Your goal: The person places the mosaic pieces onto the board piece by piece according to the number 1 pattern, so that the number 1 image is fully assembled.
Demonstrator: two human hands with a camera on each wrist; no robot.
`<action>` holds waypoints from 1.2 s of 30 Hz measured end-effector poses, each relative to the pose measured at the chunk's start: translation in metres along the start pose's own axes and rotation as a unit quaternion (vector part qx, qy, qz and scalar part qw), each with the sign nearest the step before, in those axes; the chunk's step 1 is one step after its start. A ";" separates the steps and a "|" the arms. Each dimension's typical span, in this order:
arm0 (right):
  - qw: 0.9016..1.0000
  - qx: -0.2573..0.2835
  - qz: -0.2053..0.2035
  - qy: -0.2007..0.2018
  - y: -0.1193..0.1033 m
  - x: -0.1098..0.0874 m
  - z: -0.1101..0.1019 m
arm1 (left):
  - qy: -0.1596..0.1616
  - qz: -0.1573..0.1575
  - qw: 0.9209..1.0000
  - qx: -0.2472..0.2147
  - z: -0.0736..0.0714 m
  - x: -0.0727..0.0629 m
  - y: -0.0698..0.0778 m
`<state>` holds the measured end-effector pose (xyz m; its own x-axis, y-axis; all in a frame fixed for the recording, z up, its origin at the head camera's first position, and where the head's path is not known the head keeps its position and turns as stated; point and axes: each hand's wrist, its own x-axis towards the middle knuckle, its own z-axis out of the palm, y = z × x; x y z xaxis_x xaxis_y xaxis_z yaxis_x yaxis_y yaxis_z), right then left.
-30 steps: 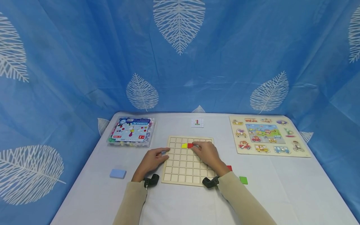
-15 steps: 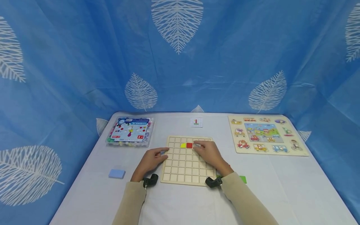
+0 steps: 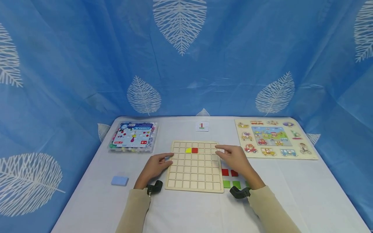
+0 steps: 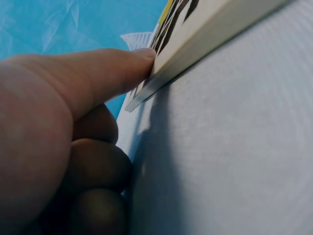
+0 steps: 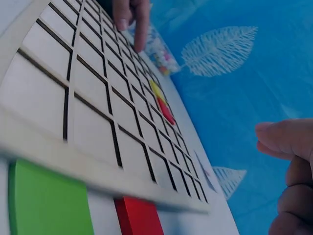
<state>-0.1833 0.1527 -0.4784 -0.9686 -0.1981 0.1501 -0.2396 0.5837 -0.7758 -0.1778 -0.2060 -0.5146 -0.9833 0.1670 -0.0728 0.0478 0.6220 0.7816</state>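
Note:
A wooden grid board [image 3: 194,168] lies mid-table with a yellow square tile [image 3: 188,150] and a red square tile [image 3: 194,150] side by side in its upper cells. My left hand [image 3: 154,166] rests at the board's left side; in the left wrist view a straight finger [image 4: 107,73] touches its edge while the other fingers are bent. Near the board's upper right corner, my right hand [image 3: 235,158] hovers with thumb and index finger apart and nothing between them. In the right wrist view that hand [image 5: 293,171] is partly cut off by the frame.
Loose red tiles [image 3: 225,172] and green tiles [image 3: 236,184] lie right of the board, partly under the right arm. A pattern card [image 3: 202,126] sits behind it. A clear box of beads [image 3: 134,137], a blue block [image 3: 119,181] and a vehicle puzzle board [image 3: 275,139] are also on the table.
My right hand has let go of the red tile, which now sits beside the yellow one, and has moved right across the board. The left hand stays at the board's edge.

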 end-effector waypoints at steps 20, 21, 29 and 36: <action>0.994 0.004 0.088 -0.059 0.059 -0.059 -0.051 | -0.001 -0.008 1.000 0.002 0.002 0.004 0.003; 0.994 0.004 0.091 -0.064 0.062 -0.060 -0.052 | -0.002 -0.007 1.000 0.003 0.002 0.005 0.004; 0.994 0.014 0.089 -0.065 0.073 -0.063 -0.050 | 0.006 -0.012 1.000 0.012 0.001 0.005 0.006; 0.992 0.005 0.093 -0.084 0.069 -0.067 -0.048 | 0.004 -0.019 1.000 0.013 0.002 -0.002 0.006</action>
<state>-0.1378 0.2435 -0.5125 -0.9712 -0.2161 -0.1005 -0.0556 0.6156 -0.7861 -0.1755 -0.2009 -0.5109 -0.9857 0.1374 -0.0979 0.0145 0.6471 0.7623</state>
